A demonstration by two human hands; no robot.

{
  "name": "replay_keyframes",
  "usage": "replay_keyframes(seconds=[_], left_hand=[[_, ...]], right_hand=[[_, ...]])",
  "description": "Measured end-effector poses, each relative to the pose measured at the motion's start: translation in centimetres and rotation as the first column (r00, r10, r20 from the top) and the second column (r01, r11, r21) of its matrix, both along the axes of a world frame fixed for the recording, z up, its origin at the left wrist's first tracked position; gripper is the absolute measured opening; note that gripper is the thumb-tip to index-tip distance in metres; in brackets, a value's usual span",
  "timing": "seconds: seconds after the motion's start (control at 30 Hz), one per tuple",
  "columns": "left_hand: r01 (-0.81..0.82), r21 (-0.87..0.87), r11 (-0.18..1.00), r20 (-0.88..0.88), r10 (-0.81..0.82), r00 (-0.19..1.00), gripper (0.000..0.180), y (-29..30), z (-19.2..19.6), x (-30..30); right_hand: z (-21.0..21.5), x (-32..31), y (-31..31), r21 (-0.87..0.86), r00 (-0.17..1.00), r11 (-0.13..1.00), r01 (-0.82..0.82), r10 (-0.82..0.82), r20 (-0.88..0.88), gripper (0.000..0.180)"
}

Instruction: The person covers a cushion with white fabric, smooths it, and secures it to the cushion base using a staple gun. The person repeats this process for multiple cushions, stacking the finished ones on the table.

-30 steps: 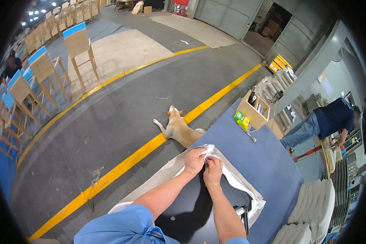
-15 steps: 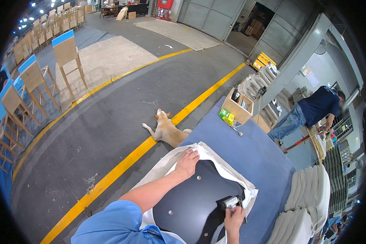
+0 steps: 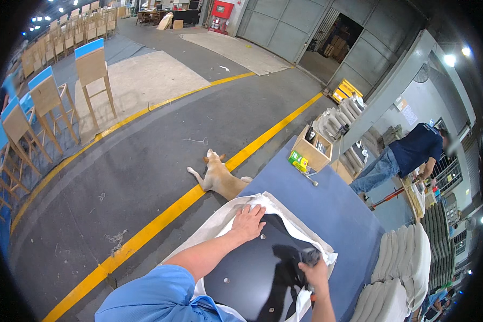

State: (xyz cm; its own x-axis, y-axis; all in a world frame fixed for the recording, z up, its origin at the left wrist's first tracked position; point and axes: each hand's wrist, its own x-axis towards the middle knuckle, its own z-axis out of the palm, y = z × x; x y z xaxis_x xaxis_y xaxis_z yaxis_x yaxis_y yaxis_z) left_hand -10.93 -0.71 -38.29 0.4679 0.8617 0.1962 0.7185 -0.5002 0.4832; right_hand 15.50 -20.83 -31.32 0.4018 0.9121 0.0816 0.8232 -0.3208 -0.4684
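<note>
Our right hand (image 3: 315, 272) is wrapped around a blurred hand tool (image 3: 309, 255) above the black board (image 3: 241, 268); to its left, our other hand (image 3: 248, 221) lies flat on the board's white cloth (image 3: 291, 229) edging. Beyond the grip, a wooden box (image 3: 313, 148) sits on the blue table (image 3: 327, 201), cushions (image 3: 394, 252) are stacked rightward, and a dog (image 3: 224, 181) lies past our left hand.

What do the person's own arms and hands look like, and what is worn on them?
A short, light blue sleeve leaves the left forearm bare. The right forearm is bare to the picture's edge, its sleeve out of view. The left hand and right hand are ungloved.
</note>
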Motion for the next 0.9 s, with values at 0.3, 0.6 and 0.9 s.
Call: replay_keyframes(seconds=[0.3,0.6,0.9], left_hand=[[0.029,0.032,0.999,0.092,-0.032,0.995,0.044,0.7,-1.5,-1.0],[0.025,-0.006,1.000,0.146,-0.024,0.989,0.032,1.2,-2.2,-0.8],[0.045,0.106,0.993,0.252,-0.071,0.965,0.026,1.1,-2.2,0.2]], right_hand=[[4.0,-7.0,19.8,-0.209,0.694,0.946,-0.248,0.023,-0.720,0.029],[0.9,-10.0,24.4,-0.349,0.797,0.886,-0.304,0.035,-0.603,0.022],[0.0,-9.9,15.3,0.034,0.958,0.974,-0.225,0.227,-0.174,0.071]])
